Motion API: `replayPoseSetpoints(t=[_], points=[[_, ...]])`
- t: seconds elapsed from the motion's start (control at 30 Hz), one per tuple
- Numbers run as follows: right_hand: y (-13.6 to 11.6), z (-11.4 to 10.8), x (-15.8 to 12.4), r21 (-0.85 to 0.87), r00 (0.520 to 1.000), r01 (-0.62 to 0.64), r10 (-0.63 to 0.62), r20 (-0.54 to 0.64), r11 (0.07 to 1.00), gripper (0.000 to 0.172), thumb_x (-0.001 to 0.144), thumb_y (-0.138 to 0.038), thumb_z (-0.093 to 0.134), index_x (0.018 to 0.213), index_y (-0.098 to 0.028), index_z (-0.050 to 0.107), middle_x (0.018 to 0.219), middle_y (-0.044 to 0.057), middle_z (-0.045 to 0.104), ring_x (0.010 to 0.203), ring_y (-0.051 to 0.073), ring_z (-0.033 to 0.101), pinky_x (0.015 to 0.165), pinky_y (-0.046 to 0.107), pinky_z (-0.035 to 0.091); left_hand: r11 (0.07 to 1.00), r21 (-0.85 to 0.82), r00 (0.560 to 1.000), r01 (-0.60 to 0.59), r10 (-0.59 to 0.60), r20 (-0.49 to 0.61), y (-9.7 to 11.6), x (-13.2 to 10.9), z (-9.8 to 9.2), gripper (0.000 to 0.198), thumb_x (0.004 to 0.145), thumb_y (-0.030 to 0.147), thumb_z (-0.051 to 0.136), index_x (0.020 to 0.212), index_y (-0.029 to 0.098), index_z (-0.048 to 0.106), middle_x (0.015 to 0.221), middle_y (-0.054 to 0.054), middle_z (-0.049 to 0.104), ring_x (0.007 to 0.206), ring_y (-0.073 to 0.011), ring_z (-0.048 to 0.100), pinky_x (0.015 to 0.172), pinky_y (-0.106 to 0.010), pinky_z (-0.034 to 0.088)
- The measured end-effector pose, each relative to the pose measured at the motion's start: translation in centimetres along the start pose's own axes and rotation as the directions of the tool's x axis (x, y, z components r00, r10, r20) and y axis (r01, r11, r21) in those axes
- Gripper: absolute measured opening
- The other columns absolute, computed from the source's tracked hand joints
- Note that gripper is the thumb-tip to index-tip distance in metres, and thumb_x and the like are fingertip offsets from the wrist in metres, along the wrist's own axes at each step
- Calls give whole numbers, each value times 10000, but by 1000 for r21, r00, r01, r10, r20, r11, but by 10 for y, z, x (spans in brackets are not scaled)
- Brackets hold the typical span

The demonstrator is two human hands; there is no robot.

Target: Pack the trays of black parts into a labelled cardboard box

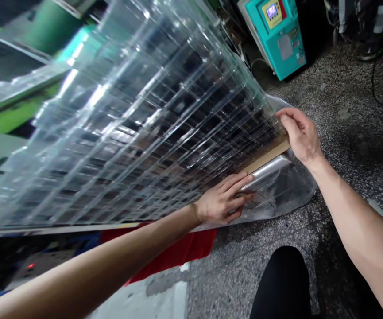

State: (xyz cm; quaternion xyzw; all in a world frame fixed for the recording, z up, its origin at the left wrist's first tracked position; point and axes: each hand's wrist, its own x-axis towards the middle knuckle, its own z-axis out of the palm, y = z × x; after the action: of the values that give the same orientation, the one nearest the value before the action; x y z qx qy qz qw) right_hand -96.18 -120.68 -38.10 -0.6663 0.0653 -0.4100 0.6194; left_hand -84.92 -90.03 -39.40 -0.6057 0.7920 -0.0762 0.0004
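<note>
A tall stack of clear plastic trays (pixel 138 133) leans across the left and middle of the view, wrapped in a clear plastic bag (pixel 277 186). A brown cardboard sheet (pixel 271 155) shows at the stack's lower end. My left hand (pixel 224 199) lies flat against the bottom of the stack, fingers stretched out along the cardboard edge. My right hand (pixel 299 133) is at the stack's far lower corner, its fingers curled and pinching the bag's film there.
A teal machine (pixel 277 35) with a small screen stands at the back right on the speckled floor (pixel 350 110). A red crate (pixel 181 252) sits under the stack. A green machine frame (pixel 18 102) fills the left. My dark-clothed knee (pixel 284 283) is at the bottom.
</note>
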Motion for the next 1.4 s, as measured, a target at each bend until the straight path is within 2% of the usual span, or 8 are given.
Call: replayPoseSetpoints(t=[0.13,0.27,0.43,0.53,0.6,0.9,1.23,1.4], points=[[-9,7,6,6,998,-49,49,-44,999,499,998,-681,566,842,-214,640,739,-29,523,706,122,513,777,315,561,1000,5,1000,11,-11,4,0,0,-1,456,838,259,701,1287,185,734,1787,-166,204,1546,-443,391,1195,-623,470],[-2,12,11,-20,998,-45,44,-43,999,478,987,-682,592,892,-214,609,822,-18,574,840,140,579,842,325,566,1000,17,1000,14,-14,-7,-1,-2,0,441,832,271,712,1263,185,748,1767,-168,265,1548,-422,397,1215,-596,461],[5,11,17,-126,989,115,-125,-74,985,296,1002,-526,649,1131,-261,624,1199,40,662,1183,213,599,1101,458,533,1000,19,1000,14,-14,-24,-1,-3,2,431,835,269,712,1255,181,751,1774,-166,249,1554,-419,390,1215,-599,458],[-1,8,21,-185,979,196,-202,-16,963,330,1012,-411,642,1325,-317,599,1461,54,584,1364,238,528,1200,494,485,1000,17,1000,13,-13,-19,0,-2,1,435,832,266,713,1255,175,750,1768,-180,258,1550,-431,395,1210,-613,455],[-6,7,23,-203,974,224,-224,25,953,367,1026,-346,604,1392,-349,583,1530,36,544,1424,234,495,1234,489,471,1000,16,1000,13,-13,-8,0,-2,0,440,827,258,715,1257,170,750,1765,-191,261,1547,-443,396,1208,-622,451],[-2,16,25,-217,967,255,-254,33,942,293,1041,-283,503,1237,-323,717,1493,41,559,1483,250,478,1307,470,422,1000,23,1000,16,-16,10,0,-3,0,471,836,269,710,1300,188,725,1759,-184,279,1548,-442,394,1187,-632,470],[-9,13,23,-280,952,306,-294,84,910,291,1046,-277,475,1202,-307,719,1561,32,481,1513,316,420,1323,605,331,1000,18,1000,15,-15,4,-1,-4,1,506,829,280,715,1326,190,707,1776,-181,235,1570,-436,362,1193,-640,463],[-21,21,24,-316,933,338,-359,-8,886,256,1075,-342,478,1087,-249,716,1451,98,559,1404,278,518,1263,547,407,1000,9,1000,-4,5,-20,-2,-1,-1,501,818,264,711,1309,162,712,1763,-215,249,1565,-448,367,1187,-644,461]])
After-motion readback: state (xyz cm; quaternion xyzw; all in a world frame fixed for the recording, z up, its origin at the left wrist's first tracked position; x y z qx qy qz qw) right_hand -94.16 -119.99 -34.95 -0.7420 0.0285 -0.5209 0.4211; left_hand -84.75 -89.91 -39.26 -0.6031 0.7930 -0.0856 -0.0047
